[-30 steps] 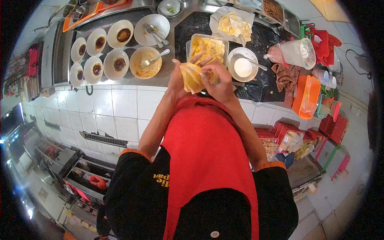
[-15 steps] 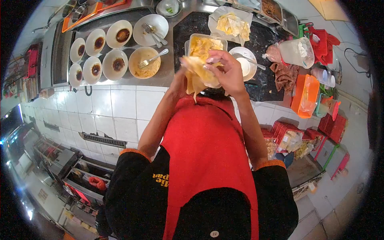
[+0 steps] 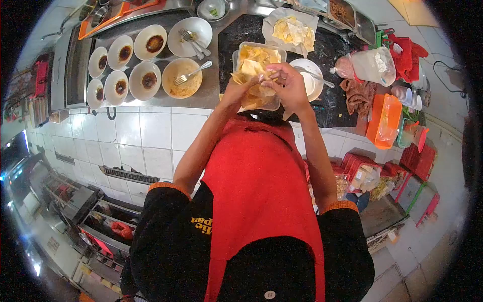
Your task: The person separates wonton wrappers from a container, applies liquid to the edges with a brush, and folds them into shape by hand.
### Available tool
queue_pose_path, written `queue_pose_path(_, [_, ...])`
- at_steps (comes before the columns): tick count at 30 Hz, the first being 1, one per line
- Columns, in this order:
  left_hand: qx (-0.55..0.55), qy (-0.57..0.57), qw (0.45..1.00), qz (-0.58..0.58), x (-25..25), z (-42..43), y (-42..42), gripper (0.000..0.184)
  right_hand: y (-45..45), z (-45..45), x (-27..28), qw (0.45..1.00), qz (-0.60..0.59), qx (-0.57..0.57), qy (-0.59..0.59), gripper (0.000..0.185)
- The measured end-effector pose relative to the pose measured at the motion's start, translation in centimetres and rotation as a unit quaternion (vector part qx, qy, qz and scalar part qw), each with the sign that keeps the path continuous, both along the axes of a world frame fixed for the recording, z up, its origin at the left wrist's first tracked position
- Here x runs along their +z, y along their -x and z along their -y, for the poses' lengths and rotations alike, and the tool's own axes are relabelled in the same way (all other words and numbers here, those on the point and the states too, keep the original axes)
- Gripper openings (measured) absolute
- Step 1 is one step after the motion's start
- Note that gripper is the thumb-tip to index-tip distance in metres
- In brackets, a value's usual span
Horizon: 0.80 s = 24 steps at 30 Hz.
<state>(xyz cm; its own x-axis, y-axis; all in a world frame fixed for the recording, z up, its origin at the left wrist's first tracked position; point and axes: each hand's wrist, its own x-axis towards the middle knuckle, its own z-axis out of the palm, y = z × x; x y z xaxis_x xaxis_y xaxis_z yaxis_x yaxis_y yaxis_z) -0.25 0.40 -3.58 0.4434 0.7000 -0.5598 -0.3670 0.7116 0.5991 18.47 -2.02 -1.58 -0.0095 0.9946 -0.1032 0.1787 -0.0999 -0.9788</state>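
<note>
The yellow sheets (image 3: 251,69) have swung up and spread over the clear container since the last glimpse, and the left hand (image 3: 237,93) has come in towards the right hand (image 3: 292,89). From where I stand, the counter (image 3: 211,84) runs steel on the person's left and under a black mat (image 3: 329,108) on the right. Near the mat's left edge sits the clear container (image 3: 284,56), with more yellow pieces (image 3: 255,51) inside, partly hidden by the hands. Just right of it is a white bowl (image 3: 318,93) with a spoon across it; to the left, apart, a bowl (image 3: 183,94) holds a fork. The left hand is closed round the left and lower side of the sheets. The right hand is mostly curled, its thumb and fingertips pinching their right edge, close to the left fingertips. The sheets themselves hang between both hands, above the container.
</note>
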Motion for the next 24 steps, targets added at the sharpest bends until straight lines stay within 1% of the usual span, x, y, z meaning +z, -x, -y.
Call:
queue_pose_path(1, [-0.013,-0.044,0.998,-0.034,-0.4,-0.2,-0.1,0.038,0.0,-0.2,0.0,0.999,-0.018,0.000,-0.029,0.038])
queue_pose_path(2, [-0.012,-0.047,0.998,-0.033,-0.8,-0.3,-0.1,0.038,-0.3,-0.2,0.1,0.999,-0.017,0.001,-0.032,0.038])
queue_pose_path(4, [-0.004,-0.004,1.000,0.002,-0.7,-0.4,0.0,0.043,-0.6,0.0,2.0,0.995,0.092,0.000,-0.030,0.039])
queue_pose_path(5, [-0.004,-0.006,1.000,0.002,-0.8,-0.4,0.0,0.043,-0.6,0.0,2.6,0.995,0.092,-0.001,-0.032,0.039])
queue_pose_path(7, [0.018,-0.048,0.999,-0.018,-1.1,-0.4,0.1,0.040,-0.5,0.1,3.2,0.966,0.205,0.058,-0.148,0.041])
queue_pose_path(8, [0.016,-0.049,0.999,-0.018,-1.3,-0.4,0.2,0.040,-0.6,0.1,3.0,0.965,0.206,0.056,-0.149,0.041])
queue_pose_path(10, [-0.030,-0.052,0.998,-0.018,-1.0,-0.7,0.2,0.035,-0.4,0.1,2.4,0.973,0.188,0.059,-0.119,0.043])
queue_pose_path(14, [-0.003,-0.056,0.998,-0.010,1.1,-0.4,-0.4,0.033,-0.6,0.1,2.3,0.981,0.150,0.042,-0.117,0.041])
queue_pose_path(16, [-0.033,-0.073,0.993,-0.081,1.2,-0.5,-0.1,0.033,-0.5,-0.1,2.2,0.970,0.169,0.048,-0.169,0.046])
queue_pose_path(17, [-0.035,-0.073,0.993,-0.081,1.0,-0.5,-0.2,0.033,-0.7,0.1,2.2,0.970,0.169,0.046,-0.168,0.046])
queue_pose_path(19, [0.015,-0.047,0.999,-0.015,0.5,-0.5,-0.2,0.034,-0.9,0.2,2.1,0.996,0.086,0.036,-0.019,0.051])
queue_pose_path(20, [0.016,-0.046,0.999,-0.017,-0.3,-0.5,-0.1,0.034,-0.7,0.3,1.8,0.996,0.084,0.037,-0.018,0.051])
queue_pose_path(22, [0.055,-0.038,0.998,0.001,-0.9,-0.9,-0.5,0.035,-0.6,0.8,1.0,0.998,0.026,0.029,-0.054,0.053])
queue_pose_path(23, [0.054,-0.037,0.998,0.002,-1.2,-0.8,-0.6,0.035,-0.5,1.0,0.6,0.998,0.027,0.029,-0.053,0.053])
queue_pose_path(24, [0.062,-0.032,0.998,0.001,-0.1,-1.0,-0.8,0.036,-0.2,1.2,0.4,0.998,-0.048,-0.001,-0.039,0.049])
